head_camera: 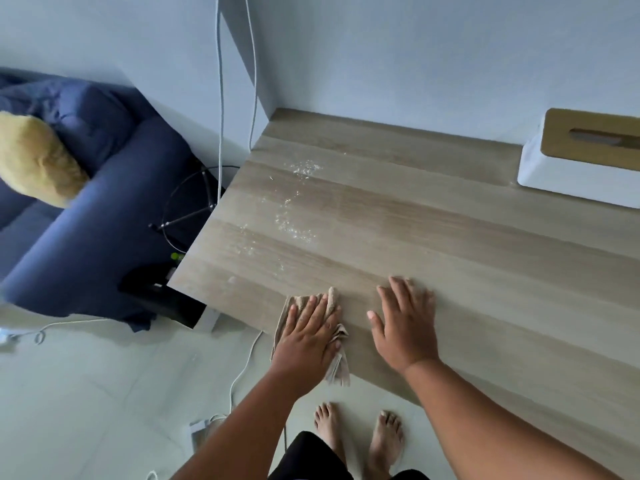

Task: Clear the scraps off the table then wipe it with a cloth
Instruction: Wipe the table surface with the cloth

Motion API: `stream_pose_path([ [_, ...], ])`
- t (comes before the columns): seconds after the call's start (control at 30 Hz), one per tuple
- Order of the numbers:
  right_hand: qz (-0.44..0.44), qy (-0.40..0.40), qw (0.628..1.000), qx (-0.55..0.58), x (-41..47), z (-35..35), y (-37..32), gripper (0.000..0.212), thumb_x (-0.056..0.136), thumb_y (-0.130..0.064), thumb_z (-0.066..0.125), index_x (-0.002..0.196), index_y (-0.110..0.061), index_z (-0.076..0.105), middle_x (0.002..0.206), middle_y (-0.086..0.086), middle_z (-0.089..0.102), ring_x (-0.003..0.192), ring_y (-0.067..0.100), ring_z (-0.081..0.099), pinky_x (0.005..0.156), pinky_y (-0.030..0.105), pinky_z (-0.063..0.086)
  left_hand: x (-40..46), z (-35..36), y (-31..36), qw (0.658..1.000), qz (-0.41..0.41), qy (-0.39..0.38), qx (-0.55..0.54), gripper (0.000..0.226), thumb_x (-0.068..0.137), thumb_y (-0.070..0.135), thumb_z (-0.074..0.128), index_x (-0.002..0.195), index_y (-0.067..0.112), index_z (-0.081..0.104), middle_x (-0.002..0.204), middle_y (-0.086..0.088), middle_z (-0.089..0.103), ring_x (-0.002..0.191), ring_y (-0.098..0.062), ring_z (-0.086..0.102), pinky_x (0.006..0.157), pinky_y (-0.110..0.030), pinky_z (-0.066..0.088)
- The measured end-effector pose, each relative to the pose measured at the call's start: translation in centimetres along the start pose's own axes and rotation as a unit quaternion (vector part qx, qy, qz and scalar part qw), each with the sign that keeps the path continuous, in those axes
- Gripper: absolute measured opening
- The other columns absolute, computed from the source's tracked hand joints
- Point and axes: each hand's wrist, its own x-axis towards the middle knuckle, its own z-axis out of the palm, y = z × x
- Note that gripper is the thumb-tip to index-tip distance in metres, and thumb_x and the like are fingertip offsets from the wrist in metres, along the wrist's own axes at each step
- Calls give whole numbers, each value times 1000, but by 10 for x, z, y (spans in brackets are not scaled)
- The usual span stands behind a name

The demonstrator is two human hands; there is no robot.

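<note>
Now pressing soft, limp cloth (332, 299) flat under open left hand (308, 337); right hand (405, 327) open on counter (485, 271). Best bunched mid-fold before crumbs (294, 226).

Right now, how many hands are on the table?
2. The left hand lies flat on the cloth near the table's front edge; the right hand lies flat on bare wood beside it.

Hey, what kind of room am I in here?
Probably a living room at home: a blue sofa with a yellow cushion sits beside the wooden table, which holds a tissue box.
</note>
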Motion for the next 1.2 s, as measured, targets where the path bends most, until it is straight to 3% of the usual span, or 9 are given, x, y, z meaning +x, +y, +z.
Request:
stream_pose_path([
  [0.1,25,-43,997,-50,5,10,-16,61,92,-45,58,145,-16,56,164,15,37,153,41,28,121,70,10,-3,2,-19,999,-48,2,-13,65,106,58,20,165,35,8,173,8,-7,160,-17,-14,129,-52,0],
  [0.23,77,-18,996,-51,19,20,-36,69,87,-45,51,146,-10,55,165,19,33,154,43,24,119,75,6,-2,3,-46,993,-112,17,-25,70,102,65,13,165,36,4,173,6,-12,158,-18,-22,128,-53,-6],
  [0.43,153,-16,986,-58,47,32,-52,74,91,-49,37,154,-11,44,170,16,22,158,38,11,120,73,1,20,-9,-94,975,-210,35,-58,72,105,63,24,167,31,5,174,-1,-10,158,-23,-22,126,-57,-11],
  [0.57,165,-6,983,-82,55,39,-53,75,91,-50,37,154,-10,43,169,17,23,158,39,11,119,75,1,35,-19,-135,963,-250,43,-94,92,93,81,26,166,33,-2,174,1,-17,157,-22,-26,125,-59,-14],
  [0.77,171,40,981,-77,54,45,-51,73,89,-49,43,151,-11,47,168,15,27,158,38,14,119,75,5,52,-27,-189,968,-235,76,-46,108,80,96,22,166,34,2,175,-4,-3,160,-30,-13,122,-70,-7],
  [1.0,167,78,980,-76,56,51,-47,70,87,-47,48,150,-16,44,168,11,26,158,34,13,120,74,7,94,-35,-221,970,-221,99,-33,116,79,99,27,165,29,-6,175,-5,-2,161,-29,-11,123,-67,-7],
  [1.1,163,81,980,-81,56,53,-46,71,87,-49,48,151,-17,43,169,10,24,159,33,12,120,73,7,109,-41,-224,983,-148,105,-30,100,92,85,29,166,25,1,175,-4,2,161,-23,-8,128,-56,-7],
  [1.2,165,79,980,-82,58,54,-45,72,87,-51,48,151,-18,42,169,9,23,159,32,12,120,73,8,121,-45,-218,988,-43,137,-61,69,104,54,37,165,22,25,173,-5,18,161,-22,5,130,-49,2],
])
